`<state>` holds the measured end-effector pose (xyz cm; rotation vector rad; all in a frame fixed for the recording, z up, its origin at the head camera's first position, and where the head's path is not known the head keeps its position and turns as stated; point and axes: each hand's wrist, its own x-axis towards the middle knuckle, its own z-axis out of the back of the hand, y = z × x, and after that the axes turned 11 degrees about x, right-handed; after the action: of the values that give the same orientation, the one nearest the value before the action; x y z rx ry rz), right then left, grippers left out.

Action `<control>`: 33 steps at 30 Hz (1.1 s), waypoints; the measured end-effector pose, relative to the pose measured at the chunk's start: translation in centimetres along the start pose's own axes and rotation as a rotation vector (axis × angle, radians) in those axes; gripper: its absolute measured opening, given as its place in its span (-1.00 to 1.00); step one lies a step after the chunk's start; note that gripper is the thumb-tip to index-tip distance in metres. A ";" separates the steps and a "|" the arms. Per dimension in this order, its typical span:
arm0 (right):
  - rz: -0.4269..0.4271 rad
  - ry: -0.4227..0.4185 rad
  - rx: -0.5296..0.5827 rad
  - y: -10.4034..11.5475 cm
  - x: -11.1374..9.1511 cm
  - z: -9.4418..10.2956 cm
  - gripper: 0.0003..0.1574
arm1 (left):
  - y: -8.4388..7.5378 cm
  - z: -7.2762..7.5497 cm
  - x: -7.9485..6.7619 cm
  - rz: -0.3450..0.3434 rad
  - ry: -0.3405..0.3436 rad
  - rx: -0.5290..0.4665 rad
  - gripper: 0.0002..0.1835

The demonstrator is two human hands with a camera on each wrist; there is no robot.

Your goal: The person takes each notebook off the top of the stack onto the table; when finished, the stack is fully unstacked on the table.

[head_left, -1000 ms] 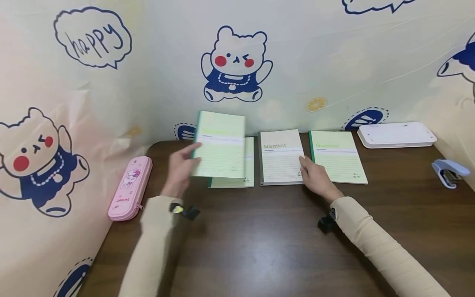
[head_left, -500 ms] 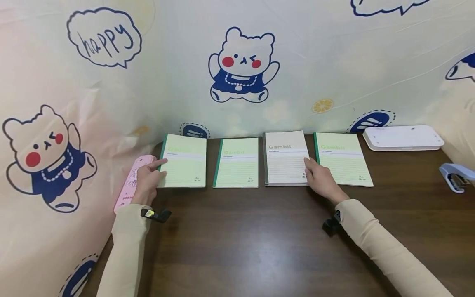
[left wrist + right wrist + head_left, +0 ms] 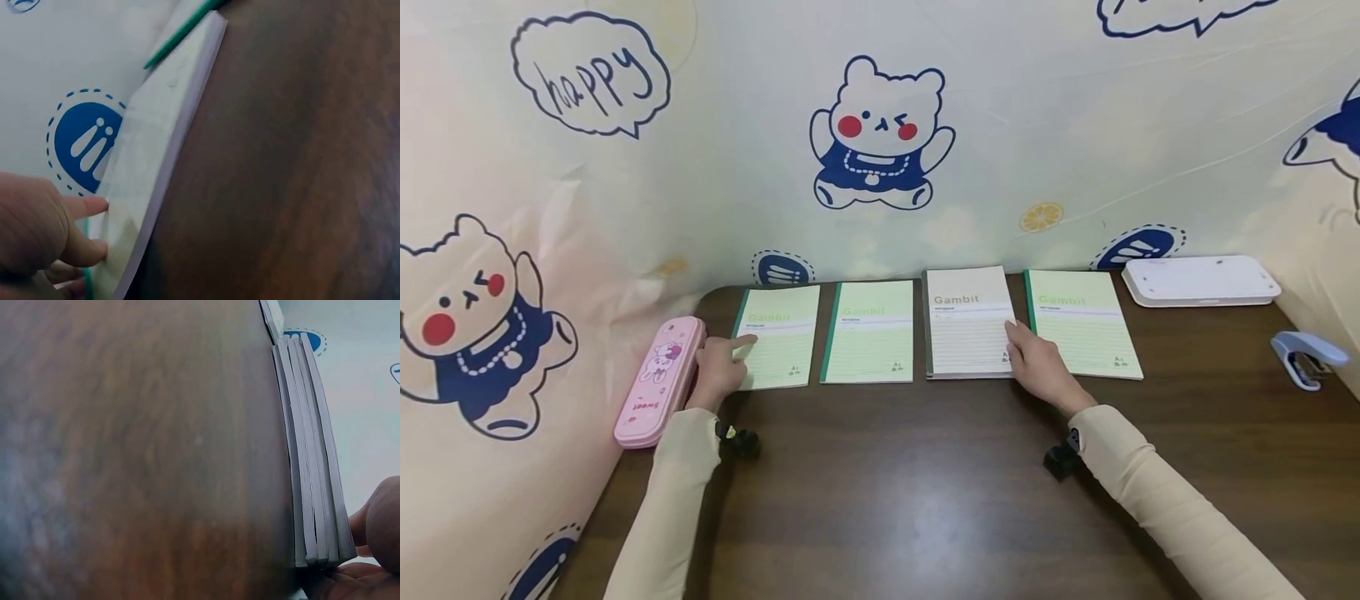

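Note:
At the left of a row of notebooks, my left hand (image 3: 718, 371) touches a green notebook (image 3: 778, 354) lying on the table. In the left wrist view, my index finger and thumb (image 3: 87, 247) rest on its pale cover, with the other fingers low beside the green spine. My right hand (image 3: 1041, 362) grips the right edge of a stack of grey-spined notebooks (image 3: 967, 342), topped by a grey "Gambit" cover. Several notebook edges (image 3: 312, 462) show in the right wrist view. Between these lies another green notebook (image 3: 868, 346).
A further green notebook (image 3: 1086, 333) lies right of the grey stack. A pink pencil case (image 3: 655, 383) sits beside my left hand. At the far right are a white flat case (image 3: 1202, 282) and a blue stapler (image 3: 1307, 357). A printed cloth backdrop (image 3: 985, 125) borders the brown table (image 3: 880, 492).
My left hand has carried a green notebook leftward from above another one and set it down at the row's left end. My right hand has stayed at the grey stack.

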<state>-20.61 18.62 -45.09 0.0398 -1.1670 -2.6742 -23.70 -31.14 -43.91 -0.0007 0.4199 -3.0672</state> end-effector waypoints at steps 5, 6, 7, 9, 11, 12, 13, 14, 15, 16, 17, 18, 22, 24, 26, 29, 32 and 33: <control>0.003 -0.004 0.001 0.0 -0.2 0.1 -0.39 | -1.3 -0.6 0.1 0.061 -0.021 0.048 -0.36; 0.001 -0.004 0.002 0.0 -0.3 0.0 -0.39 | -1.9 -0.6 0.1 0.063 -0.040 0.036 -0.38; 0.000 -0.006 -0.001 -0.1 -0.3 0.0 -0.39 | -2.6 -0.6 0.1 0.047 -0.065 0.018 -0.41; -0.005 -0.007 -0.004 -0.1 -0.3 0.0 -0.39 | -4.5 -0.5 0.0 0.001 -0.112 -0.058 -0.43; -0.003 -0.008 -0.004 0.0 -0.2 -0.1 -0.39 | -7.0 -0.1 -0.1 -0.064 -0.131 -0.170 -0.41; 0.000 -0.008 -0.004 0.0 -0.1 -0.2 -0.40 | -8.3 0.1 -0.2 -0.099 -0.127 -0.234 -0.40; 0.002 -0.007 -0.002 0.1 0.0 -0.2 -0.40 | -9.8 0.3 -0.3 -0.122 -0.112 -0.296 -0.39; 0.004 -0.006 -0.001 0.1 0.1 -0.3 -0.40 | -11.2 0.5 -0.4 -0.141 -0.090 -0.351 -0.39; 0.007 -0.005 0.002 0.2 0.1 -0.3 -0.40 | -12.6 0.7 -0.5 -0.161 -0.065 -0.388 -0.39; 0.008 -0.004 0.005 0.2 0.2 -0.3 -0.40 | -14.0 0.8 -0.6 -0.189 -0.030 -0.430 -0.40; 0.009 -0.005 0.006 0.3 0.2 -0.3 -0.40 | -15.3 0.7 -0.7 -0.214 0.005 -0.466 -0.42; 0.007 -0.005 0.006 0.3 0.2 -0.3 -0.40 | -16.5 0.6 -0.7 -0.235 0.042 -0.496 -0.43; 0.000 -0.001 0.003 0.3 0.2 -0.1 -0.40 | -20.7 -0.8 -0.7 -0.296 0.179 -0.549 -0.42; -0.006 -0.004 -0.001 0.3 0.2 0.0 -0.40 | -22.5 -2.0 -0.4 -0.302 0.236 -0.513 -0.39; -0.009 -0.007 0.001 0.4 0.3 0.2 -0.40 | -23.9 -3.1 -0.3 -0.311 0.280 -0.435 -0.34; -0.014 -0.006 0.008 0.5 0.3 0.3 -0.39 | -25.4 -4.5 -0.4 -0.319 0.321 -0.305 -0.26; -0.019 0.000 0.007 0.5 0.1 0.3 -0.39 | -26.4 -5.4 -0.8 -0.322 0.325 -0.224 -0.22; -0.022 -0.001 0.004 0.5 0.1 0.4 -0.39 | -26.6 -5.7 -0.8 -0.325 0.322 -0.209 -0.21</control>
<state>-20.65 18.52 -44.46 0.0528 -1.1794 -2.6912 -24.10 -4.00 -42.21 0.4676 0.8314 -3.3258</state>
